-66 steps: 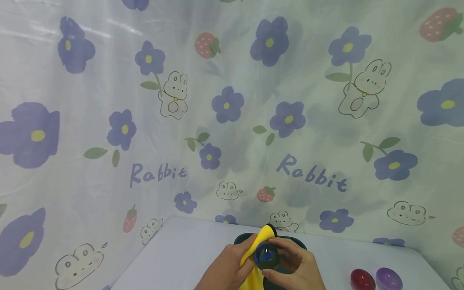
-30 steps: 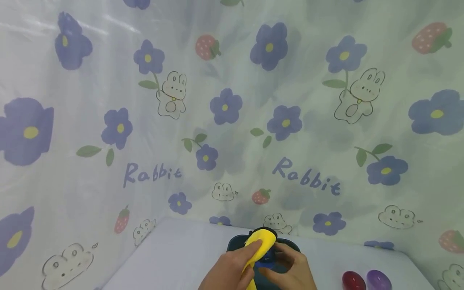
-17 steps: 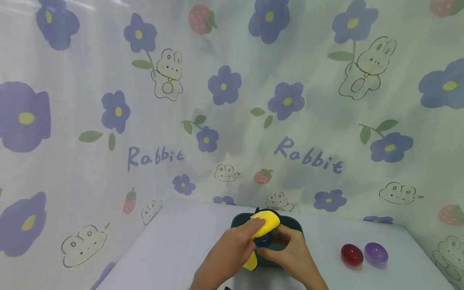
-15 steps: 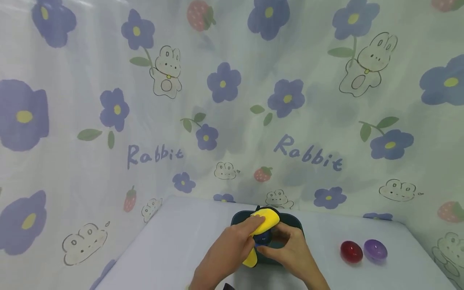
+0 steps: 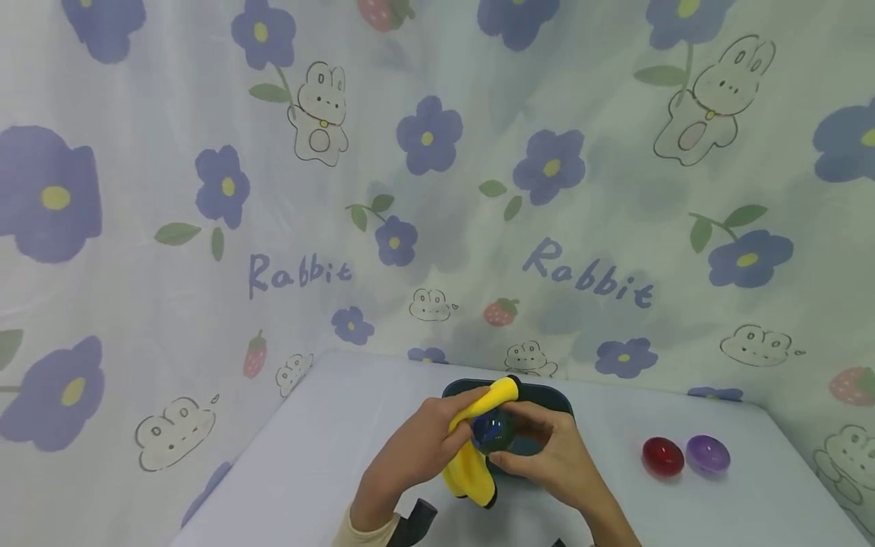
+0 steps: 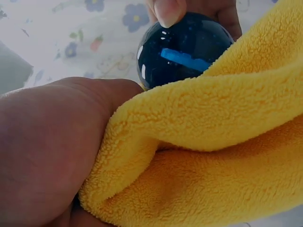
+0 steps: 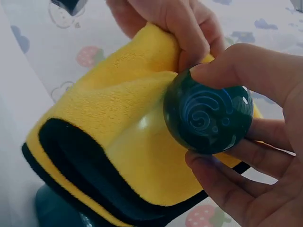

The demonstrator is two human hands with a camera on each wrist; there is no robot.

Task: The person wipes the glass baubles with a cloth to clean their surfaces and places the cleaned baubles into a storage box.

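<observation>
My right hand [image 5: 557,460] pinches a glossy dark blue-green ball [image 5: 494,431] between thumb and fingers. In the right wrist view, pale swirl lines mark the ball [image 7: 208,118]; a bright blue bar shows on the ball [image 6: 177,49] in the left wrist view. A fuzzy yellow cloth [image 5: 470,469] with black edging is gripped by my left hand [image 5: 427,441]. The cloth bunches against the ball's left side, and its lower end hangs down. Both hands are above the table, in front of a dark green tray [image 5: 552,396]. The cloth hides part of my left fingers.
A red glossy ball-like piece [image 5: 663,457] and a purple one [image 5: 708,453] lie side by side on the white table [image 5: 294,471], to the right. Behind the table hangs a curtain [image 5: 465,228] printed with flowers and rabbits.
The cloth was folded over the top of the ball half a second ago; now it is drawn to the ball's left, exposing more of it. The head view has tilted downward.
</observation>
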